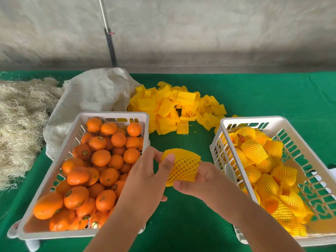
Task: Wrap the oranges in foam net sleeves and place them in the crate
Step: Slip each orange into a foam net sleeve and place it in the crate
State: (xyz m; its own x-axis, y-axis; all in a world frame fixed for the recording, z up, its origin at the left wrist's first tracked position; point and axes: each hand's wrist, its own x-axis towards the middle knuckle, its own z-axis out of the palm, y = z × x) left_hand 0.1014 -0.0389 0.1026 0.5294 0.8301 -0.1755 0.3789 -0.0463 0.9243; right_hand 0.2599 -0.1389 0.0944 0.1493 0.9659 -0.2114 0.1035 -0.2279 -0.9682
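Observation:
Between the two crates, my left hand [151, 171] and my right hand [198, 180] both grip a yellow foam net sleeve [183, 164] stretched round something; the orange inside is hidden by the net. The left white crate [116, 115] holds several bare oranges [101, 158] with stickers. The right white crate [251, 120] holds several oranges wrapped in yellow sleeves [254, 151]. A pile of loose flat yellow sleeves [174, 106] lies on the green table behind my hands.
A cream cloth sack [91, 95] lies behind the left crate. A heap of dry straw-like fibre [20, 117] covers the table's left side. A dark pole [110, 44] stands against the grey wall. Green cloth [272, 93] covers the table.

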